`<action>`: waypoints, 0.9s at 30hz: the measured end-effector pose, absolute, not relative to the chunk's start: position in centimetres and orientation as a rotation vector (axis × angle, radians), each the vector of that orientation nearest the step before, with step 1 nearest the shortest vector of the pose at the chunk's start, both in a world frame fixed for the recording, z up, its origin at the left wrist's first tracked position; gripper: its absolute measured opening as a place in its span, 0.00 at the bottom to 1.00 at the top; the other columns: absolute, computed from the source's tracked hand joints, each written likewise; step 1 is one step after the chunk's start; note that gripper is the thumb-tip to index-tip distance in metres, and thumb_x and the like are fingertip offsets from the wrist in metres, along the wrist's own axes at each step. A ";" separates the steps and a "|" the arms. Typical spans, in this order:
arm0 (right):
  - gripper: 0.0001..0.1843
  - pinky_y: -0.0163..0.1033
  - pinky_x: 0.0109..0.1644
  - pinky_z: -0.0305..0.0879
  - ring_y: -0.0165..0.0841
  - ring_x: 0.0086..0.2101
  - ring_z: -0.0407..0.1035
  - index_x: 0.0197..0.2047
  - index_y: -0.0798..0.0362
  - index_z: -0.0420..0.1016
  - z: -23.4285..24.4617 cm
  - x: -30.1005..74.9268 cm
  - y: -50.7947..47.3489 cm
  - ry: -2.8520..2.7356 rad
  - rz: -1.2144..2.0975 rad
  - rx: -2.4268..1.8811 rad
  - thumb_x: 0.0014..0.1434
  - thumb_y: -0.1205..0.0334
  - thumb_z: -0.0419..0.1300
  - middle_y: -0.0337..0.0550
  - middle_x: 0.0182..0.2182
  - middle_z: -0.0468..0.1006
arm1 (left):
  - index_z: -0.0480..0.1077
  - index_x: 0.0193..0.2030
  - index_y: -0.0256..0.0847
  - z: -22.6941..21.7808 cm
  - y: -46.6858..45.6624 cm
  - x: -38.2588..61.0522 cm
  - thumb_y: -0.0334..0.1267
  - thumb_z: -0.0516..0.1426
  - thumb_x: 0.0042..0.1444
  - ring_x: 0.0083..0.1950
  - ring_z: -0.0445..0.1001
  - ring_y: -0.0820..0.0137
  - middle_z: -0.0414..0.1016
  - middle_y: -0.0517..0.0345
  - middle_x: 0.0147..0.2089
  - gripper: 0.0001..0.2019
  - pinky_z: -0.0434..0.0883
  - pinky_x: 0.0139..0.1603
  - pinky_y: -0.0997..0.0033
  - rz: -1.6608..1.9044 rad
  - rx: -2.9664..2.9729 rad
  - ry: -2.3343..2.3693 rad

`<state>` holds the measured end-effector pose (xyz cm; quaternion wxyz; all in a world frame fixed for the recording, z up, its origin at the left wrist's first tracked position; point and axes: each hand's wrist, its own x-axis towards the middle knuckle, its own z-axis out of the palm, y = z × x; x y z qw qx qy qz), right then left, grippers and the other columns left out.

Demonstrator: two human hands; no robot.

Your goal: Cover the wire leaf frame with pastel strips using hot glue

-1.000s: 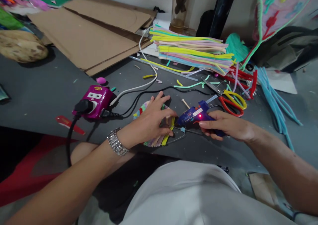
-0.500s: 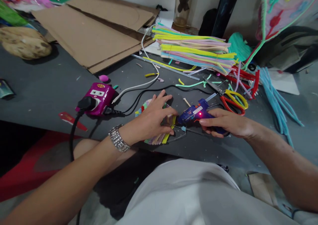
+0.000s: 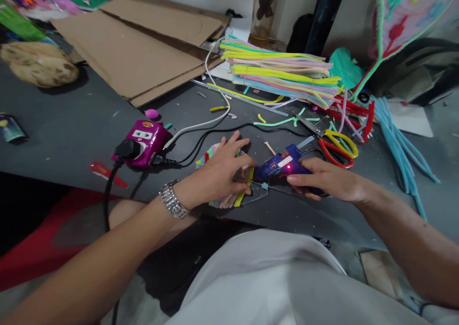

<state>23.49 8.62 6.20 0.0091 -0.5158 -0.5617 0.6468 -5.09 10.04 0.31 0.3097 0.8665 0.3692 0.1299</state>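
Note:
My right hand (image 3: 319, 179) is wrapped round the handle of a blue glue gun (image 3: 278, 165) with a lit red light. Its nozzle touches or nearly touches the yellow edge of a colourful piece made of pipe cleaners (image 3: 225, 201), lying near the table's front edge. Spread over that piece, my left hand (image 3: 227, 165) presses it down with fingers apart, thumb near the yellow edge. Much of the piece is hidden under this hand. A thin wire with a small blue bit (image 3: 264, 186) lies just below the nozzle.
A magenta power socket (image 3: 145, 141) with black cords stands left. Scissors (image 3: 332, 146) lie beyond the glue gun. Behind are bundled pipe cleaners (image 3: 281, 69), cardboard sheets (image 3: 136, 52) and a bottle (image 3: 264, 12). Blue pipe cleaners (image 3: 398, 143) lie right, a spotted plush pouch (image 3: 39, 63) far left.
Both hands and the glue gun stay almost in place. The view has shifted slightly, so things at the left appear a little further right.

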 end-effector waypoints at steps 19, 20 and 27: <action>0.28 0.35 0.25 0.53 0.26 0.19 0.60 0.28 0.54 0.70 6.2 23.8 8.2 -1.821 1.927 -1.622 0.60 0.35 0.62 0.35 0.17 0.69 | 0.75 0.56 0.44 0.2 10.1 -5.2 0.45 0.72 0.52 0.81 0.38 0.37 0.55 0.37 0.76 0.25 0.41 0.76 0.25 0.305 2.330 0.976; 0.28 0.35 0.25 0.53 0.27 0.20 0.60 0.27 0.53 0.70 6.4 23.8 7.7 -1.842 1.874 -1.645 0.60 0.34 0.61 0.35 0.17 0.69 | 0.75 0.57 0.45 0.2 10.0 -5.2 0.44 0.71 0.53 0.81 0.39 0.37 0.55 0.38 0.76 0.25 0.41 0.76 0.25 0.313 2.332 0.976; 0.20 0.37 0.31 0.59 0.32 0.28 0.65 0.30 0.52 0.70 5.8 23.2 2.0 -2.181 1.037 -1.554 0.69 0.48 0.57 0.40 0.27 0.72 | 0.76 0.56 0.45 0.0 10.0 -5.0 0.45 0.72 0.51 0.81 0.39 0.38 0.55 0.39 0.77 0.26 0.39 0.76 0.26 0.330 2.299 0.992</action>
